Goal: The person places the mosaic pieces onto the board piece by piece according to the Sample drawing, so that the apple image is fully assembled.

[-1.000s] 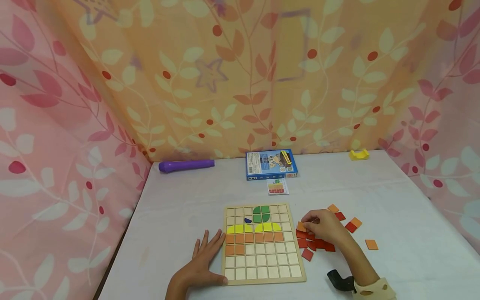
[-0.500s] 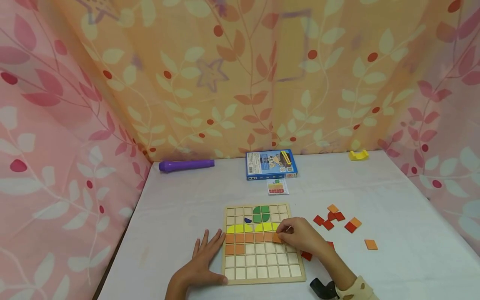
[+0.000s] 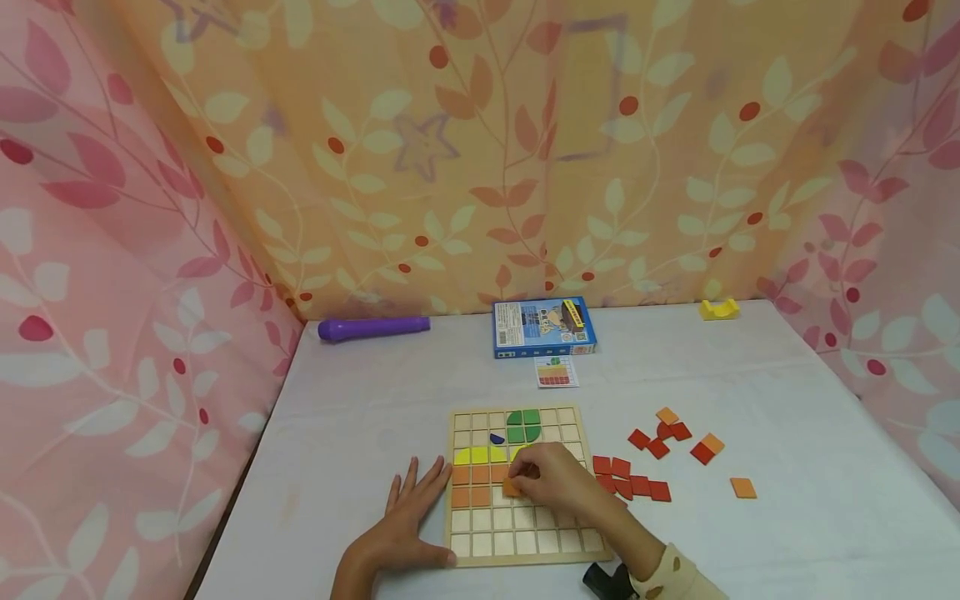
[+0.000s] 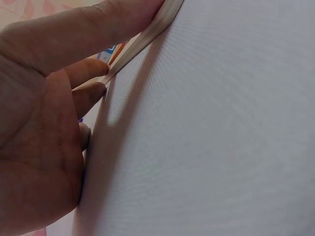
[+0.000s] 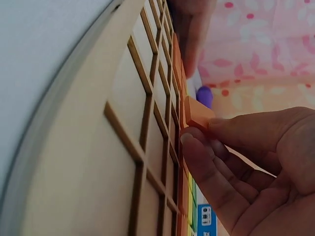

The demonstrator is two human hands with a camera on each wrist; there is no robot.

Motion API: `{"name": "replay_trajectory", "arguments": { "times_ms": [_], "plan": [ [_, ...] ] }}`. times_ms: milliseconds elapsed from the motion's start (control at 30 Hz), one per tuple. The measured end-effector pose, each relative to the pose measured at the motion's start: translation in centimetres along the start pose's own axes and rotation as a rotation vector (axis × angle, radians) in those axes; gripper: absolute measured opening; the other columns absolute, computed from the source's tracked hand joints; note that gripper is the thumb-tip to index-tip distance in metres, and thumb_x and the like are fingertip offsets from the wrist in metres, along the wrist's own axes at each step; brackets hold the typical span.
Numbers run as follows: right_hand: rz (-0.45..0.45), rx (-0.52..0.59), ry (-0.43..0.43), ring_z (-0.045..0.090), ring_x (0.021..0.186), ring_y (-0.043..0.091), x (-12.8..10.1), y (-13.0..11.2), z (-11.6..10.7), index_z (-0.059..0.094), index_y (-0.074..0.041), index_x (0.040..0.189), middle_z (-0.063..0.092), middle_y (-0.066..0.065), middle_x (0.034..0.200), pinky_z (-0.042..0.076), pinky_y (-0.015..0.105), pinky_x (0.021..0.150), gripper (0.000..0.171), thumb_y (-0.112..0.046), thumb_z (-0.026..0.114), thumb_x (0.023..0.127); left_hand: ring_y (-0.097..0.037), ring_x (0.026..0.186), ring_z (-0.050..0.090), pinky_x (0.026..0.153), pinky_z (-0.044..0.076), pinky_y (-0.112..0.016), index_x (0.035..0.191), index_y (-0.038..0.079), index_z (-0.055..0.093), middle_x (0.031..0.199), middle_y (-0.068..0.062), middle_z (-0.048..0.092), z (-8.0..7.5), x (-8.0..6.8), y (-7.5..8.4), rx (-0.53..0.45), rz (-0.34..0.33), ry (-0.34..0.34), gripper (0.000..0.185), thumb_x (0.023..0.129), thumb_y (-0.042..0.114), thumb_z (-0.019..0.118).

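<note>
Floral curtains [image 3: 495, 150] in orange and pink hang behind and beside a white-covered table [image 3: 352, 383]. On it a wooden grid board [image 3: 526, 543] lies flat, partly filled with green pieces [image 3: 531, 417], yellow pieces [image 3: 479, 455] and orange squares [image 3: 480, 474]; it looks stiff and probably light enough to slide under a stray push, so its raised rim seems the best place to steady it. The left hand [image 3: 408, 525] rests there, fingers straight and spread toward the left edge, thumb tip on the rim near the lower-left corner, grasping nothing. From the right, the right hand [image 3: 558, 479] reaches over the board's middle, forearm slanting, thumb and index finger closed in a pinch on an orange tile [image 5: 198, 114]. That tile sits tilted at the board's surface, just right of the fifth row's two orange squares; whether a corner touches the wood cannot be told. Small, thin and rigid, it should weigh almost nothing and be hard to break, though smooth faces could slip; taking it by opposite edges, toward one side, would leave the far side free.
</note>
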State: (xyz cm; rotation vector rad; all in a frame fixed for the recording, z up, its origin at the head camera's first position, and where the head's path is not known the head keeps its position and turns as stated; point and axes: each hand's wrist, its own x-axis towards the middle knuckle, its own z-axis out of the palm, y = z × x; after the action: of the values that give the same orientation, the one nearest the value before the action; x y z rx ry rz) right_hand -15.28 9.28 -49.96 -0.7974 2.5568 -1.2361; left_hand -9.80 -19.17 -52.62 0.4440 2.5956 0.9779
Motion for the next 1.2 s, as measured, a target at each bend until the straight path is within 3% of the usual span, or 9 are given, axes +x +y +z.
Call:
{"name": "replay_trajectory", "arguments": {
  "times_ms": [300,500,700,867,1033,1200],
  "plan": [
    [-0.034,-0.078,-0.028,0.052,0.067,0.002,0.7,-1.2,1.7,0.073,-0.015,0.079,0.059,-0.015,0.074,0.05,0.021,0.062,0.012,-0.005,0.075,0.085,-0.036,0.151,-0.013,0.115,-0.012,-0.061,0.161,0.02,0.023,0.167,-0.002,0.014,0.0,0.0,-0.1,0.0,0.011,0.003,0.124,0.062,0.053,0.089],
    [-0.072,-0.243,-0.03,0.046,0.065,0.002,0.7,-1.7,2.3,0.076,-0.012,0.08,0.051,-0.013,0.074,0.044,0.019,0.059,0.007,-0.007,0.077,0.083,-0.036,0.151,-0.013,0.114,-0.012,-0.061,0.161,0.019,0.023,0.167,-0.002,0.014,0.0,0.0,-0.1,-0.008,0.011,0.001,0.124,0.063,0.054,0.089],
    [-0.177,-0.421,-0.01,0.048,0.067,0.001,-0.1,-2.5,2.7,0.081,-0.016,0.081,0.056,-0.012,0.075,0.044,0.016,0.06,0.008,-0.009,0.078,0.083,-0.037,0.151,-0.013,0.114,-0.011,-0.062,0.161,0.018,0.024,0.167,-0.003,0.015,0.0,0.0,0.0,-0.015,0.018,0.004,0.124,0.063,0.054,0.089],
    [-0.181,-0.392,-0.009,0.047,0.068,0.0,-1.2,-2.2,2.1,0.081,-0.018,0.081,0.056,-0.015,0.075,0.044,0.017,0.06,0.009,-0.009,0.079,0.082,-0.037,0.151,-0.013,0.115,-0.011,-0.061,0.161,0.018,0.025,0.167,-0.002,0.015,0.1,0.0,0.1,-0.009,0.012,0.006,0.124,0.062,0.053,0.09],
    [-0.096,-0.342,0.082,0.05,0.07,0.001,-2.2,-0.4,-0.3,0.08,-0.017,0.084,0.059,-0.015,0.077,0.049,0.021,0.062,0.007,-0.01,0.079,0.084,-0.036,0.151,-0.012,0.115,-0.011,-0.061,0.161,0.018,0.025,0.167,-0.002,0.016,0.2,0.1,0.0,-0.004,0.003,0.011,0.125,0.06,0.052,0.09],
    [0.172,-0.341,0.239,0.052,0.069,0.008,-3.3,1.5,-4.8,0.079,-0.011,0.089,0.061,-0.01,0.078,0.048,0.026,0.061,0.004,-0.011,0.079,0.085,-0.036,0.151,-0.013,0.114,-0.012,-0.061,0.161,0.019,0.024,0.167,-0.003,0.015,0.2,0.1,-0.1,-0.008,-0.004,0.01,0.125,0.06,0.053,0.09]
  ]
}}
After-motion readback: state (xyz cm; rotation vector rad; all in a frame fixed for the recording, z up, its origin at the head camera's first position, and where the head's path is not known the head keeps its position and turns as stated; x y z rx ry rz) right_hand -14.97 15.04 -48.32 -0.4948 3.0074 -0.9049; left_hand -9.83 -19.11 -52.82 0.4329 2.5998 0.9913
